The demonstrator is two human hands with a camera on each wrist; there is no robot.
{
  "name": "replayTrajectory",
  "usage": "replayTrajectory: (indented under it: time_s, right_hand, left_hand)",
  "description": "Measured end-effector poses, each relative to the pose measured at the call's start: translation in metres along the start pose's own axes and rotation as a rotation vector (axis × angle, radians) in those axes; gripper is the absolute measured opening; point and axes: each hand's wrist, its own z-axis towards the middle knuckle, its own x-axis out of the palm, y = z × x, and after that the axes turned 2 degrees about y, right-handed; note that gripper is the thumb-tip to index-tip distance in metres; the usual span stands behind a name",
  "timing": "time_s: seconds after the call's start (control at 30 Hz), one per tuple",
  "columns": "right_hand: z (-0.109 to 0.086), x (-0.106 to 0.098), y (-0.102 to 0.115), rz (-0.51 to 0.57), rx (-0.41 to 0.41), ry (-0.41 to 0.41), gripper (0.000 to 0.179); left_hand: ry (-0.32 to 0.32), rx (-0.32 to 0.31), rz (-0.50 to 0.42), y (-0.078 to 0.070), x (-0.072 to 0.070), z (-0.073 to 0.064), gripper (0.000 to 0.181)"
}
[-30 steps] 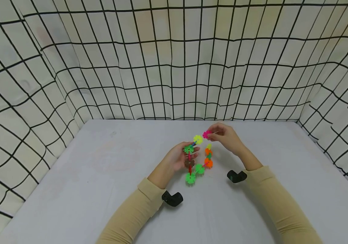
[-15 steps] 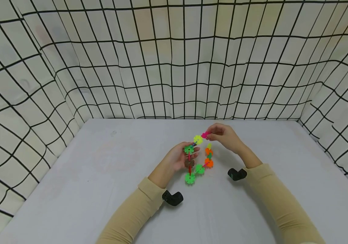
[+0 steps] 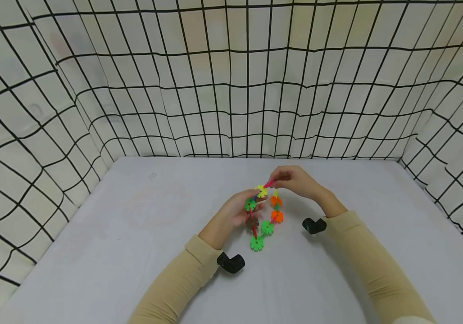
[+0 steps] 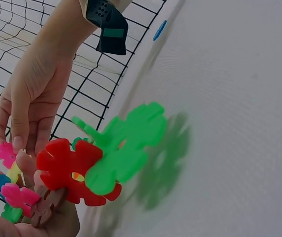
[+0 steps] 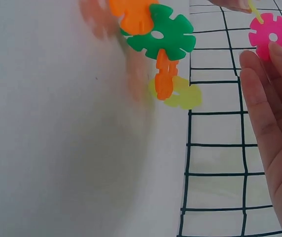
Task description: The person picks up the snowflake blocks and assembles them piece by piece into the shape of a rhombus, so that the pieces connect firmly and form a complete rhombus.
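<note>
A chain of flower-shaped plastic interlocking discs curves in an open loop in the head view. My left hand [image 3: 233,213] holds one side of it, near a green disc [image 3: 250,204] and a brown disc [image 4: 46,207]. A yellow disc [image 3: 261,191] forms the upper end on that side. My right hand [image 3: 298,182] pinches a pink disc [image 5: 273,35] between thumb and fingers, its edge touching the yellow disc; whether the slots interlock I cannot tell. The chain's other side hangs free, with orange discs [image 3: 277,216], a dark green disc [image 5: 163,34] and a yellow end disc [image 5: 183,94].
A white-covered table [image 3: 114,243] lies beneath both hands, with a black-lined grid wall [image 3: 231,90] behind and at the sides. Each sleeve cuff carries a black wrist camera [image 3: 231,263]. A thin blue piece [image 4: 159,30] shows near the table's edge in the left wrist view.
The right hand has moved slightly left and down, turning the pink disc edge-on and bringing it against the yellow disc. The chain's upper left part has dipped a little.
</note>
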Motion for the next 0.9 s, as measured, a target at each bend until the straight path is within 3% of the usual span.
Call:
replayTrajectory:
  time_s: [0.2, 0.57, 0.9]
  right_hand:
    - [0.003, 0.003, 0.000, 0.046, 0.019, -0.003, 0.008]
    - [0.008, 0.005, -0.011, 0.166, 0.012, 0.028, 0.010]
    - [0.008, 0.004, -0.009, 0.159, -0.006, 0.050, 0.009]
  left_hand:
    - [-0.025, -0.001, -0.012, -0.001, -0.002, 0.002, 0.010]
    - [0.027, -0.077, -0.107, -0.003, -0.009, 0.006, 0.009]
    - [0.043, -0.101, -0.123, -0.002, -0.007, 0.005, 0.009]
